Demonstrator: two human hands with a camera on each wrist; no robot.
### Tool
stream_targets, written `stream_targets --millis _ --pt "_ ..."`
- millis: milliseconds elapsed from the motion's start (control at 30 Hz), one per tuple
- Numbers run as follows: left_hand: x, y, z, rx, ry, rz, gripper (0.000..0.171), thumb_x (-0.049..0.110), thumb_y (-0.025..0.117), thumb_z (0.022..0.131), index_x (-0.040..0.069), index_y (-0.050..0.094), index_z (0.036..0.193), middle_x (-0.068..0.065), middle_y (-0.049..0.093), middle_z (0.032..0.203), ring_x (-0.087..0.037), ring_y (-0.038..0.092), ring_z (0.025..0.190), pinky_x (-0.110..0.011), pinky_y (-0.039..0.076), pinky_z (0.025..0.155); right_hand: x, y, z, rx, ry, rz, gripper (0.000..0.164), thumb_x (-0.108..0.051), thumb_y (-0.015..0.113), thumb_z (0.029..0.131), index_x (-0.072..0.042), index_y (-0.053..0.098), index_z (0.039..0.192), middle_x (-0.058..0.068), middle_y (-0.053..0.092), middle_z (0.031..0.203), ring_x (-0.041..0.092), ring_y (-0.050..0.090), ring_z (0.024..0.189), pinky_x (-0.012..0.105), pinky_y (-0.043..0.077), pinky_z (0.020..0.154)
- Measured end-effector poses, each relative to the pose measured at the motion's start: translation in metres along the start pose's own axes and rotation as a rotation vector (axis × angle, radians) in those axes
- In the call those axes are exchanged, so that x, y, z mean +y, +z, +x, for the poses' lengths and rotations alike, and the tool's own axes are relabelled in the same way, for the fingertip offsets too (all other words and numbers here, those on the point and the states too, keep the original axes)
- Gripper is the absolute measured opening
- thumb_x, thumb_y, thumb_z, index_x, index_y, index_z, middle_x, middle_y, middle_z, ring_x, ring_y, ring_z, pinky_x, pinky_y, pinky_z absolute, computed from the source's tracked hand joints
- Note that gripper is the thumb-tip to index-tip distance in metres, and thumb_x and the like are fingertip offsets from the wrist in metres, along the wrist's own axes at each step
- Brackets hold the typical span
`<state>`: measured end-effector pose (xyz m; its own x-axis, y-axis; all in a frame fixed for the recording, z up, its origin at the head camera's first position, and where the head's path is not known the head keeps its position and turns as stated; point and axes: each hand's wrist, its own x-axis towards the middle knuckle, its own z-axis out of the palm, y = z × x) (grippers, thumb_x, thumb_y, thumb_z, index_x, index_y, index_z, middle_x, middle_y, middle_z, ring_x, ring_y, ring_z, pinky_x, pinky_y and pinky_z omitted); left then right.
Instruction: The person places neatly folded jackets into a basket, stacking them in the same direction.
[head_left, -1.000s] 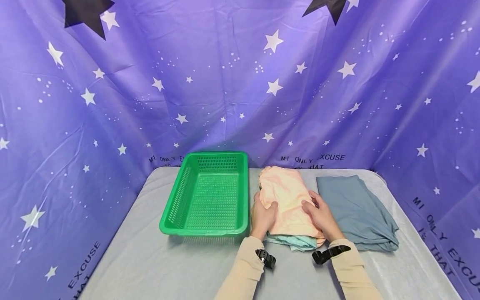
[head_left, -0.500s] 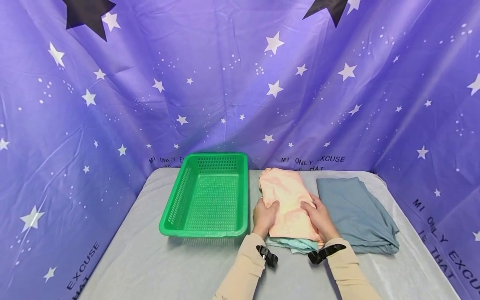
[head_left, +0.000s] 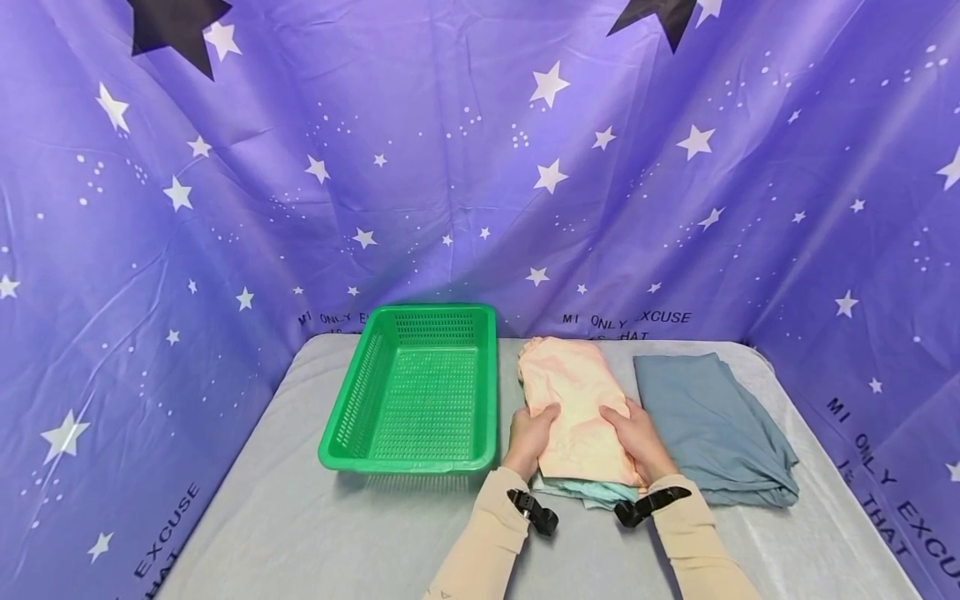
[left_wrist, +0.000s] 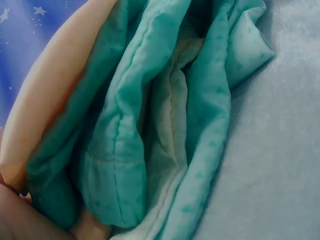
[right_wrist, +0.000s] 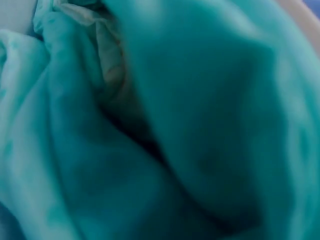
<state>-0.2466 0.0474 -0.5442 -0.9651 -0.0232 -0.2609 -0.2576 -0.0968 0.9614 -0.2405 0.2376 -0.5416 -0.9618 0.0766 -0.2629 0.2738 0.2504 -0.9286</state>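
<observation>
A folded garment (head_left: 577, 400), peach on top with teal layers beneath, lies in the middle right of the table in the head view. My left hand (head_left: 531, 435) grips its left side, thumb on the peach face and fingers tucked under. On the opposite side my right hand (head_left: 637, 435) holds it the same way, its thumb lying on top. The left wrist view shows teal printed folds (left_wrist: 120, 150) hanging under the peach layer, with part of the hand (left_wrist: 25, 217) at the lower left. Blurred teal fabric (right_wrist: 210, 115) fills the right wrist view and hides the right hand's fingers.
A green perforated plastic basket (head_left: 408, 465) stands left of the garment, with nothing in it. A folded blue-grey cloth (head_left: 712, 425) lies on the right. Grey fabric covers the table (head_left: 300, 533), and a purple star-print curtain (head_left: 450, 167) hangs behind and at both sides.
The peach garment's near edge has shifted slightly toward me, covering more of the teal layer. Both hands keep their hold, and the right hand has come slightly inward.
</observation>
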Motion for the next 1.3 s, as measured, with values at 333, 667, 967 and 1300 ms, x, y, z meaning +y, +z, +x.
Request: stream_targets --millis 333,667,967,1300 --pt "-0.002 0.003 -0.004 -0.027 0.023 -0.092 0.038 0.021 0.077 0.091 0.004 0.066 0.123 -0.006 0.073 0.106 -0.013 0.070 0.091 -0.029 0.057 0.083 0.000 0.002 -0.014 -0.033 -0.051 0.137 0.065 -0.023 0.051 0.109 -0.005 0.019 0.163 0.027 0.044 0.154 -0.004 0.063 0.095 0.018 0.055 0.083" --pt "0.006 0.006 -0.014 -0.043 0.075 -0.075 0.046 0.020 0.077 0.092 0.010 0.062 0.134 -0.005 0.071 0.116 -0.014 0.068 0.103 -0.032 0.054 0.094 -0.004 -0.001 -0.025 0.006 -0.059 0.208 0.066 -0.023 0.053 0.108 -0.009 0.021 0.164 0.021 0.043 0.156 -0.010 0.060 0.097 0.013 0.052 0.086" --pt "0.018 0.006 -0.024 -0.041 0.132 -0.071 0.043 0.019 0.077 0.091 0.010 0.063 0.131 -0.004 0.072 0.114 -0.014 0.068 0.103 -0.033 0.054 0.095 -0.017 -0.002 -0.039 0.006 -0.061 0.249 0.069 -0.028 0.054 0.108 -0.012 0.018 0.165 0.015 0.051 0.147 -0.006 0.064 0.097 0.018 0.055 0.086" --pt "0.045 0.000 -0.040 -0.039 0.212 -0.006 0.035 0.017 0.075 0.092 0.008 0.065 0.124 -0.006 0.074 0.104 -0.011 0.068 0.089 -0.030 0.057 0.083 -0.033 -0.002 -0.048 -0.015 -0.126 0.248 0.070 -0.031 0.054 0.107 -0.013 0.019 0.164 0.014 0.047 0.149 -0.005 0.063 0.101 0.018 0.055 0.088"
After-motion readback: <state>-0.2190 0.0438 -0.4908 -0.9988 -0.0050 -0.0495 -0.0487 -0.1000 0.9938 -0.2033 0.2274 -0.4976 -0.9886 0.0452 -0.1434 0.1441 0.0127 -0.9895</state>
